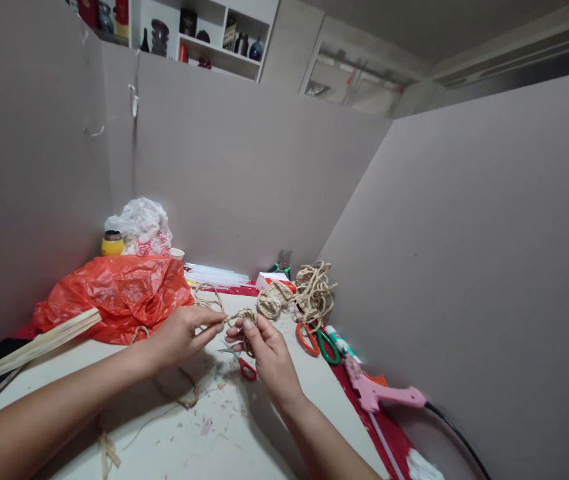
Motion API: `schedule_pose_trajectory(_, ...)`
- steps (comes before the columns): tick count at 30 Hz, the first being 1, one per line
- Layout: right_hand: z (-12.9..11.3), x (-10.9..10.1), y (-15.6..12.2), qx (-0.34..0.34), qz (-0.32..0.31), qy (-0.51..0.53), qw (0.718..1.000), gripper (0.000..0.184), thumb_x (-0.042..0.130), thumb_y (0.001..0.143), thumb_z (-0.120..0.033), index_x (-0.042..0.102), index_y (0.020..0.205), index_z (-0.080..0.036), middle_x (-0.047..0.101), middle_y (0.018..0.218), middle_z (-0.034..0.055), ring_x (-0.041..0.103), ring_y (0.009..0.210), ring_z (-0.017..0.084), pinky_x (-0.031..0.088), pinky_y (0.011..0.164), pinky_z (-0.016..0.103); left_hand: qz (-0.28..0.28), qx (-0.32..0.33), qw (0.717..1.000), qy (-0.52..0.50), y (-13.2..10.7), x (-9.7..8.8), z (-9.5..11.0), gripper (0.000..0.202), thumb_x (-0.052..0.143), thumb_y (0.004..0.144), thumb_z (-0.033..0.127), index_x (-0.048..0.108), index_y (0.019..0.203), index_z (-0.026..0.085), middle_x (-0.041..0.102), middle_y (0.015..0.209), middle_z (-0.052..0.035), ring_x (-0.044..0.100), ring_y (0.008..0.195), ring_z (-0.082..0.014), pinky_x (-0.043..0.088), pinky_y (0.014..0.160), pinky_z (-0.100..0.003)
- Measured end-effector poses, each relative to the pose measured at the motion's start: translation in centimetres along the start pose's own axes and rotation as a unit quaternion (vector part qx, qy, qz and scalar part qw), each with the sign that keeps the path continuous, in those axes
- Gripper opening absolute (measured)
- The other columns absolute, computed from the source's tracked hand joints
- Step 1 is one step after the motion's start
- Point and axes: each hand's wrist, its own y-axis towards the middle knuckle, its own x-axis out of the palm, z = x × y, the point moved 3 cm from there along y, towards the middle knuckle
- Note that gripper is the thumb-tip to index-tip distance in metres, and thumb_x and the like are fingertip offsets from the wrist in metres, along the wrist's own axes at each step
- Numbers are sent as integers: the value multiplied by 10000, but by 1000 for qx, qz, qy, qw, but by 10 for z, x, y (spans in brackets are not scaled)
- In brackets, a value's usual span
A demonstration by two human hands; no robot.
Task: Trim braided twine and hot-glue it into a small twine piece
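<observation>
My left hand [182, 333] and my right hand [264, 353] meet over the middle of the white table [244, 440], both pinching a short piece of jute twine [237, 316] between their fingertips. Loops of the same twine trail back behind my left hand and down to the tabletop. Small red-handled scissors [243, 365] lie on the table just under my right hand. A tangled bundle and a wound ball of twine [304, 293] sit a little farther back on the right.
A red plastic bag [114, 290] lies at the left, with a white bag [140, 225] and a yellow jar [112, 244] behind it. Wooden sticks [29, 347] lean at far left. Orange and green scissors [317, 340], a pink glue gun [379, 393] and its cord lie right. Grey partition walls enclose the table.
</observation>
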Motion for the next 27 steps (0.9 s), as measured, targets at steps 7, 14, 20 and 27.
schedule_pose_trajectory(7, 8, 11, -5, -1, 54, 51, 997, 269, 546, 884, -461, 597, 965, -210, 666, 1001, 43, 637, 902, 188, 536, 709, 280, 43, 14, 998, 53, -12, 14, 4, 273, 459, 930, 226, 634, 1137, 193, 729, 1003, -95, 680, 874, -177, 520, 797, -297)
schedule_pose_trajectory(14, 22, 21, -5, 15, 88, 130, 987, 265, 544, 890, -448, 609, 996, -213, 708, 1015, 57, 635, 985, 212, 501, 830, 330, 44, 10, 998, 46, -18, 25, 12, 285, 461, 916, 211, 625, 1147, 181, 723, 1016, -112, 683, 913, -204, 529, 831, -324)
schedule_pose_trajectory(20, 27, 22, 0, 19, 118, 155, 981, 322, 550, 887, -446, 598, 1081, -194, 701, 1094, 90, 628, 1040, 222, 442, 953, 382, 19, -30, 999, -20, -21, 31, 15, 502, 519, 879, 261, 458, 1370, 175, 630, 1244, -138, 606, 1095, -237, 478, 936, -377)
schedule_pose_trajectory(27, 22, 34, 14, 31, 130, 126, 983, 439, 562, 845, -505, 519, 1184, -230, 665, 1158, 92, 622, 1076, 243, 494, 884, 358, 113, -179, 946, -245, -12, 28, 7, 505, 588, 791, 168, 532, 1293, 167, 682, 974, -65, 607, 856, -168, 488, 823, -304)
